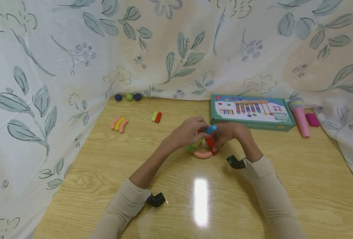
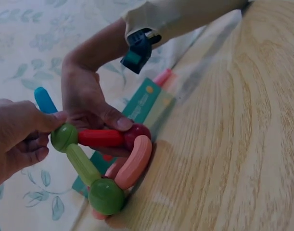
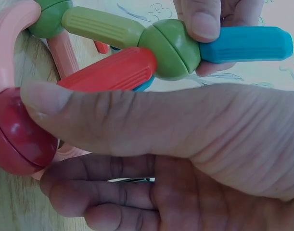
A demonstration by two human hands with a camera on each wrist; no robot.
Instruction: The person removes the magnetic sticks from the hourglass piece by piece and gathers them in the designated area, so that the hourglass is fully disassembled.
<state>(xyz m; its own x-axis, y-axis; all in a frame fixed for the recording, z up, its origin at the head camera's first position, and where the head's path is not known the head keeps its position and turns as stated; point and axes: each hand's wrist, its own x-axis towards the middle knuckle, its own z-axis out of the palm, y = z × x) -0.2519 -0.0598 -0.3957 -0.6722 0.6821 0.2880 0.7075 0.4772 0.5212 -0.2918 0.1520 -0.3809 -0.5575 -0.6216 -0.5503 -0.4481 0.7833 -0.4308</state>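
A frame of toy building sticks and balls stands on the table. My left hand point(image 1: 189, 132) pinches the blue stick point(image 3: 255, 44) where it meets the upper green ball point(image 3: 167, 54). From that ball run a straight red stick point(image 2: 101, 138) and a light green stick point(image 2: 83, 163). The red one leads to a dark red ball point(image 2: 137, 135), the other to a lower green ball point(image 2: 106, 196). Curved salmon sticks point(image 1: 202, 155) form the base. My right hand point(image 1: 228, 131) holds the dark red ball, thumb on top and fingers beneath.
Loose curved sticks point(image 1: 119, 124), two short straight sticks point(image 1: 158, 117) and several balls point(image 1: 130, 96) lie at the back left. At the back right are a Ring Game box point(image 1: 252, 113), a pink toy microphone point(image 1: 300, 119) and a magenta block point(image 1: 312, 120). Patterned cloth point(image 1: 176, 43) hangs behind.
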